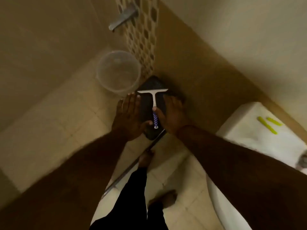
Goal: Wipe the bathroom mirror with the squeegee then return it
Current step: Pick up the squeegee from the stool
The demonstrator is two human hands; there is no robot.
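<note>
Although no mirror shows in this view, the squeegee (153,103) is plain to see, and everything else is placed from it. Far left of it and a little above stands a clear plastic bucket (118,73) on the tiled floor (49,130); it looks to hold nothing, though blur makes a film of water impossible to rule out. Above the bucket a metal tap (123,16) juts from the wall. Just left of the squeegee is the left hand (128,117), flat and spread, holding nothing, its thumb tip near the handle's lower end. The squeegee itself lies on a dark rectangular object (155,83) set in the floor corner, which I cannot identify. Its long axis runs away from the person: white blade crosswise at the far end, purple-patterned grip at the near end. Just right of it is the right hand (172,115), also spread, its thumb touching or almost touching the handle where white meets purple; no fingers wrap it. Both hands flank the handle equally closely, so whether this is pick-up or put-down cannot be judged. Far right sits a white toilet tank (259,130) with two yellow-green items (267,127) on its lid.
</note>
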